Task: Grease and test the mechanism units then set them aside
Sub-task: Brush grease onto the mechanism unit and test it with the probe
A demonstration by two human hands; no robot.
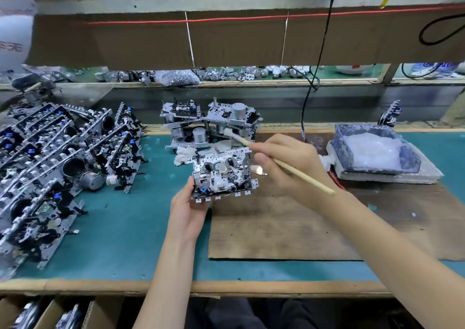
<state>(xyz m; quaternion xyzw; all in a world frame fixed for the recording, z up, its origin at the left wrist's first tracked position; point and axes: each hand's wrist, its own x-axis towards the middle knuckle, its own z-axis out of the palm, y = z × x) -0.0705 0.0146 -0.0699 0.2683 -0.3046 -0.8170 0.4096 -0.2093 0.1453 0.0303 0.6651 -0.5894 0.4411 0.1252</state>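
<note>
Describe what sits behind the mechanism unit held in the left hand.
Behind the held unit lie a crumpled white cloth and a pile of units with silver motors. The pile's front base is covered by the unit.

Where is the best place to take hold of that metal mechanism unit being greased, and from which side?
Take the mechanism unit by its plain frame edge at the lower left corner, coming from below, as the left hand grips it now. Its face is crowded with small wheels and levers, and that hold leaves it clear for the brush in the right hand.
</note>
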